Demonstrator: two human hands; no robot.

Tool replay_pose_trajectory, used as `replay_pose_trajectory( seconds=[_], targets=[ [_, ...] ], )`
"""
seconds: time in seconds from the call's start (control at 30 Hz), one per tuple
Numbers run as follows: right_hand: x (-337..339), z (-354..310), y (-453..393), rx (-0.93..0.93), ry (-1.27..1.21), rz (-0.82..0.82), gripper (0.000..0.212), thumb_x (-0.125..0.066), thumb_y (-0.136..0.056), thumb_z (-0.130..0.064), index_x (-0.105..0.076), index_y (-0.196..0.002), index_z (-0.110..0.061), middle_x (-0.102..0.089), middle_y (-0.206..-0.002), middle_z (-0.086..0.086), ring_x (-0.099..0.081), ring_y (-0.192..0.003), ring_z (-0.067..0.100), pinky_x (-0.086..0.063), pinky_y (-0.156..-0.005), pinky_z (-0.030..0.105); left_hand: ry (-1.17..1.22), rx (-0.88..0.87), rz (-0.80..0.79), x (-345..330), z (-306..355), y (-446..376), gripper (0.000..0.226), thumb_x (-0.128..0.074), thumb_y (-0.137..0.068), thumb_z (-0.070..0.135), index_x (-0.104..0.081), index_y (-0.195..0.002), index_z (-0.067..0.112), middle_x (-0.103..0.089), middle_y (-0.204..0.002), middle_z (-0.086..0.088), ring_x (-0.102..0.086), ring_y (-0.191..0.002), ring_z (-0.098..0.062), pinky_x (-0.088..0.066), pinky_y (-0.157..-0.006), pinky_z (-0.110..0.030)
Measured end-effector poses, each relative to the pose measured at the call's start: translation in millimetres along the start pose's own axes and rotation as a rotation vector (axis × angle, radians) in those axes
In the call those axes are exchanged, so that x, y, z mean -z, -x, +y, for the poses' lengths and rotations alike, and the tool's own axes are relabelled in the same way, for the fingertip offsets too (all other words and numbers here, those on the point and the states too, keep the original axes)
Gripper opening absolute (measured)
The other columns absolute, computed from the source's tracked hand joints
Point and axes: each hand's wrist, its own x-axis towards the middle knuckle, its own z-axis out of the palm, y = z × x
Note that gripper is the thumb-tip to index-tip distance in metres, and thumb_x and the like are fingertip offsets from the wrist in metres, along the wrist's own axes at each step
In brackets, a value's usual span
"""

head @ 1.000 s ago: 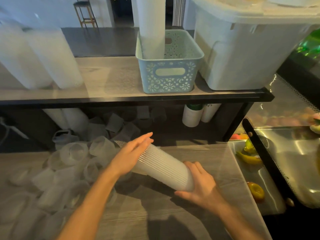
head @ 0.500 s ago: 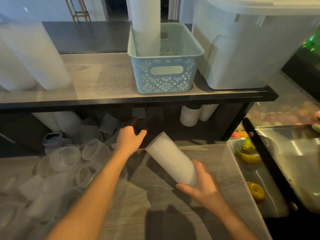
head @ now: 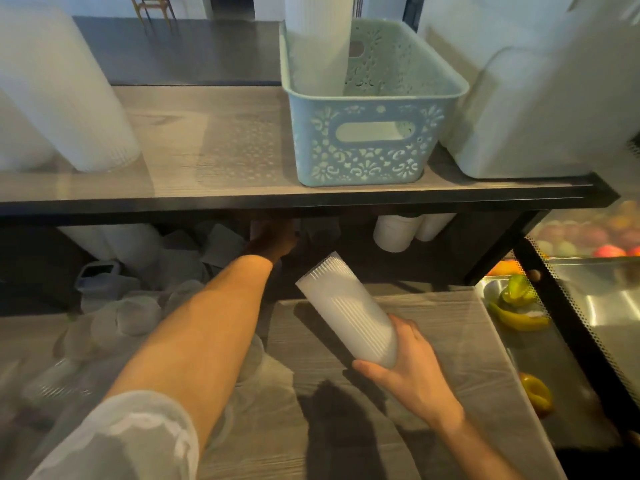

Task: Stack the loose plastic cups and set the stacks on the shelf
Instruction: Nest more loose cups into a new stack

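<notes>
My right hand (head: 408,368) grips the base of a ribbed stack of clear plastic cups (head: 346,310), tilted up and to the left above the wooden counter. My left hand (head: 273,239) is stretched into the dark space under the shelf (head: 242,199), among loose cups; its fingers are in shadow and I cannot tell whether they hold one. Loose clear cups (head: 114,317) lie heaped on the counter's left side. Tall finished stacks (head: 69,98) stand on the shelf at the left.
A pale blue lattice basket (head: 374,133) with a cup stack inside stands mid-shelf, a large white bin (head: 540,109) to its right. White paper cups (head: 398,233) hang under the shelf. A display case with fruit (head: 519,317) borders the counter's right edge.
My left hand left the cup stack and reached forward under the shelf. My right hand kept the stack and tipped it more upright.
</notes>
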Motion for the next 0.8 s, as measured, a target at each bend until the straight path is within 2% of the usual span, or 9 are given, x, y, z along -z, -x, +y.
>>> replay_pose_trajectory(
  seconds=[0.1,0.17,0.27,0.37,0.43,0.57,0.63,0.7,0.8],
  targets=[
    [-3,0,2,-0.029,0.016,0.005,0.093,-0.081,-0.063,-0.059,-0.034,-0.138,-0.032,-0.038,-0.122,-0.016,-0.045,-0.108,0.004,-0.046,-0.085,0.018,0.106,0.051,-0.019,-4,-5,-4,0.051,-0.045,-0.102,0.036,-0.029,-0.148,0.020,-0.035,-0.151,-0.015,-0.038,-0.134,-0.037,-0.034,-0.109,-0.045],
    [-5,-1,3,-0.040,0.030,0.003,0.094,-0.081,-0.063,-0.060,-0.034,-0.138,-0.032,-0.039,-0.123,-0.016,-0.045,-0.109,0.004,-0.047,-0.085,0.018,0.124,0.039,0.004,-7,-10,-5,0.049,-0.044,-0.102,0.039,-0.031,-0.147,0.024,-0.036,-0.150,-0.011,-0.039,-0.133,-0.035,-0.035,-0.100,-0.037],
    [-1,-5,4,-0.035,0.030,0.012,0.091,-0.082,-0.064,-0.057,-0.035,-0.138,-0.030,-0.039,-0.121,-0.016,-0.045,-0.108,0.003,-0.042,-0.078,0.013,0.073,-0.019,0.046,-5,-11,3,0.046,-0.048,-0.102,0.030,-0.038,-0.145,0.016,-0.037,-0.149,-0.014,-0.037,-0.134,-0.034,-0.032,-0.102,-0.035],
    [2,-9,7,-0.032,0.040,0.016,0.091,-0.082,-0.065,-0.056,-0.035,-0.138,-0.030,-0.040,-0.123,-0.015,-0.045,-0.109,0.003,-0.042,-0.077,0.013,-0.011,-0.157,0.451,2,-10,23,0.046,-0.073,-0.085,0.026,-0.063,-0.123,0.002,-0.056,-0.129,-0.030,-0.051,-0.122,-0.047,-0.035,-0.106,-0.056],
    [4,-12,9,-0.038,0.045,0.013,0.091,-0.081,-0.065,-0.057,-0.034,-0.138,-0.029,-0.040,-0.125,-0.013,-0.045,-0.110,0.004,-0.043,-0.081,0.016,0.026,-0.097,0.578,4,-17,32,0.057,-0.076,-0.076,0.038,-0.067,-0.111,-0.006,-0.062,-0.116,-0.035,-0.057,-0.112,-0.052,-0.037,-0.102,-0.061],
    [4,-16,15,-0.040,0.075,-0.005,0.089,-0.079,-0.066,-0.058,-0.034,-0.136,-0.029,-0.037,-0.120,-0.015,-0.045,-0.107,0.004,-0.044,-0.082,0.018,0.209,0.085,0.433,2,-34,59,0.092,-0.061,-0.071,0.069,-0.050,-0.136,0.004,-0.054,-0.135,-0.023,-0.051,-0.126,-0.039,-0.036,-0.110,-0.049],
    [4,-17,19,-0.033,0.088,-0.013,0.087,-0.079,-0.066,-0.059,-0.034,-0.135,-0.029,-0.035,-0.117,-0.016,-0.045,-0.105,0.003,-0.042,-0.081,0.018,0.400,0.122,0.408,3,-40,82,0.082,-0.069,-0.070,0.062,-0.054,-0.134,0.012,-0.059,-0.129,-0.016,-0.055,-0.119,-0.035,-0.046,-0.102,-0.043],
    [3,-16,23,-0.024,0.100,-0.020,0.085,-0.078,-0.066,-0.060,-0.035,-0.133,-0.030,-0.036,-0.116,-0.016,-0.046,-0.105,0.003,-0.042,-0.081,0.018,0.480,0.148,0.462,2,-47,102,0.065,-0.075,-0.069,0.050,-0.061,-0.117,0.009,-0.064,-0.114,-0.013,-0.060,-0.108,-0.033,-0.051,-0.090,-0.041],
    [0,-14,30,-0.008,0.121,-0.041,0.088,-0.077,-0.063,-0.066,-0.034,-0.132,-0.032,-0.036,-0.115,-0.018,-0.049,-0.106,0.006,-0.049,-0.085,0.023,0.745,0.175,0.490,4,-50,133,0.043,-0.081,-0.075,0.041,-0.056,-0.093,0.012,-0.063,-0.092,-0.001,-0.062,-0.086,-0.018,-0.049,-0.074,-0.030]
  ],
)
